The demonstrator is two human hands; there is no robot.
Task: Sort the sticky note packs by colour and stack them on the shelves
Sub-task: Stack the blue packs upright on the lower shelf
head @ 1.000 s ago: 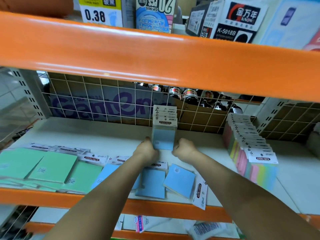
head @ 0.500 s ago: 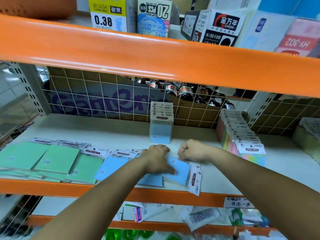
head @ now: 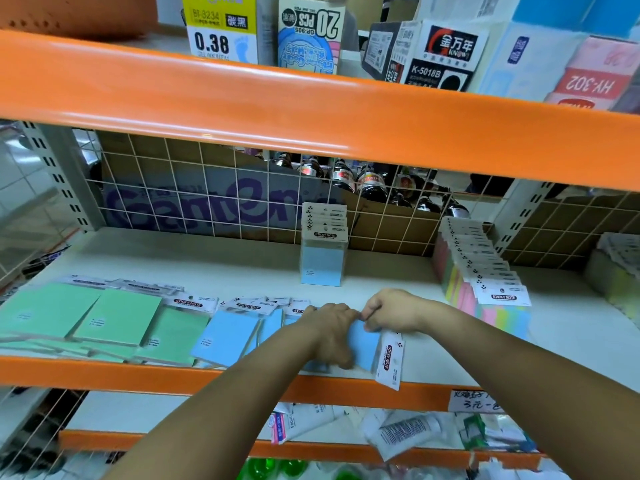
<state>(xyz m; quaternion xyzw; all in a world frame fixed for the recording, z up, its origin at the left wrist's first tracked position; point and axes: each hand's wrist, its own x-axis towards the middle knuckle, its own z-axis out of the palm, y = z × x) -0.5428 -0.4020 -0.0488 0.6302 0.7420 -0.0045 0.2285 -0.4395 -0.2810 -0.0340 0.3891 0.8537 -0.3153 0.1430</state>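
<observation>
I see both hands down at the near edge of the white shelf board [head: 242, 268], meeting over 1 flat light-blue sticky note pack [head: 363, 344] whose white header card juts out past the orange front rail [head: 104, 370]. My left hand [head: 329, 332] lies on the left part of that pack with its fingers curled down over it, clenched on it as far as I can tell. My right hand [head: 393, 311] pinches the pack's far right corner, its grip closed on it. Left of them lie more loose light-blue packs [head: 225, 341], flat and overlapping, and further left the mint-green flat packs [head: 117, 317]. Far behind the hands an upright stack of light-blue packs [head: 322, 261] stands against the white wire grid [head: 173, 188]. To the right runs a row of pastel multicolour packs [head: 485, 282].
</observation>
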